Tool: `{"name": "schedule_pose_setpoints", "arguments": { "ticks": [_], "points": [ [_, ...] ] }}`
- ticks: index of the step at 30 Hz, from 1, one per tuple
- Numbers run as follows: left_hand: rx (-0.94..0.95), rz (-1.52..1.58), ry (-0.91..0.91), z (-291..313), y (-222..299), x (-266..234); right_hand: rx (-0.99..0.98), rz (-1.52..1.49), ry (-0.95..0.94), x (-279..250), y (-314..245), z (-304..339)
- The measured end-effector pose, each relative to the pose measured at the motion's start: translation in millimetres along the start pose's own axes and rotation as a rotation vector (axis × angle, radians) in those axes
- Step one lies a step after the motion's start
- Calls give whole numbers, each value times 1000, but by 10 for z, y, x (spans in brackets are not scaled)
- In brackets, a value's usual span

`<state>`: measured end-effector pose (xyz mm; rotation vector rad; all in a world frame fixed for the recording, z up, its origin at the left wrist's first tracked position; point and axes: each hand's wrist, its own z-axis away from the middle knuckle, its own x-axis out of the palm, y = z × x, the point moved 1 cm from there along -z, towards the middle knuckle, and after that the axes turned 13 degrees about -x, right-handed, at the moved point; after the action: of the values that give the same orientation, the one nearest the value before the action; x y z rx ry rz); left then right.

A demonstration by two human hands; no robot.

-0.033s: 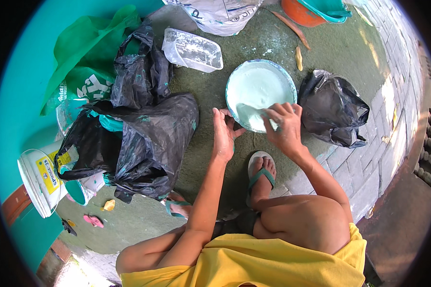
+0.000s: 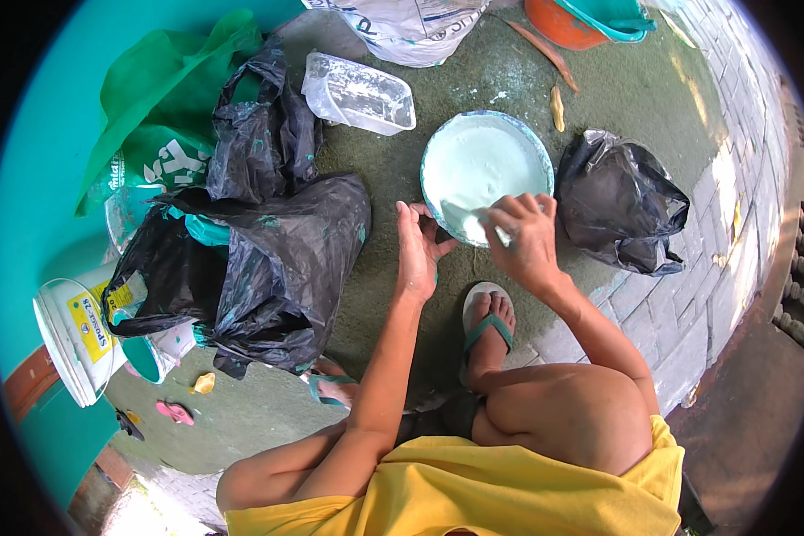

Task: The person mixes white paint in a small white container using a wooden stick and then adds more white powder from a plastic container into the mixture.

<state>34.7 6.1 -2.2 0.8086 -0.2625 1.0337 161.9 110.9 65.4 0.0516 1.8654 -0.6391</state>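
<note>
From my end, I see the right hand (image 2: 524,239), the nearer one, clamped on a pale flat tool (image 2: 462,220) slanting leftward into the round tub's (image 2: 534,130) mint mixture (image 2: 496,165), while the left hand (image 2: 417,261), thumb and fingers apart, steadies the near-left rim.

The fisheye view looks steeply down from the person's head, over the yellow cloth shirt (image 2: 456,491), facing forward. Fairly near the round bowl of pale mint liquid (image 2: 488,114), it spans the rough grey-green floor (image 2: 616,98) from its left edge by the smooth teal wall (image 2: 62,179) to its right edge along grey block paving (image 2: 688,304).
</note>
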Motion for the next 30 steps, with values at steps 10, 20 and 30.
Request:
{"name": "schedule_pose_setpoints", "arguments": {
  "ticks": [10,20,30],
  "points": [
    [-17,30,29,-39,-20,-70,-225,56,-281,-257,412,33],
    [-90,-217,66,-6,50,-146,-251,306,25,-12,780,-479],
    [-149,-271,35,-44,61,-258,111,-13,-69,130,509,61]
  ]
}}
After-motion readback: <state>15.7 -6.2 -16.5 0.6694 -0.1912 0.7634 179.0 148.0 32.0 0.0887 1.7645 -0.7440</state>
